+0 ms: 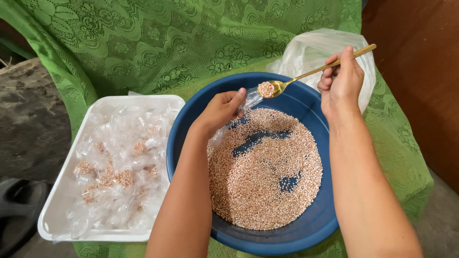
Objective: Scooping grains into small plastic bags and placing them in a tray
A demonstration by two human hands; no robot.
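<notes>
My left hand (221,111) is closed around the mouth of a small clear plastic bag (252,99), pinching it open over the far side of the blue basin (311,224). My right hand (340,82) grips the handle of a gold spoon (315,71) between thumb and fingers; the bowl of the spoon is heaped with small tan seeds and hangs just beside the bag's opening, to its right. Whether the spoon touches the plastic I cannot tell.

The basin sits in the middle of the scene on a green lace cloth (143,43) and holds a loose layer of the same seeds (267,181), with a few bare blue patches showing through. To the left, just beside the basin, a white tray (52,224) holds many small clear packets (119,172), several with seeds inside. At the far right, behind my right hand, lies 1 crumpled clear plastic sack (311,50).
</notes>
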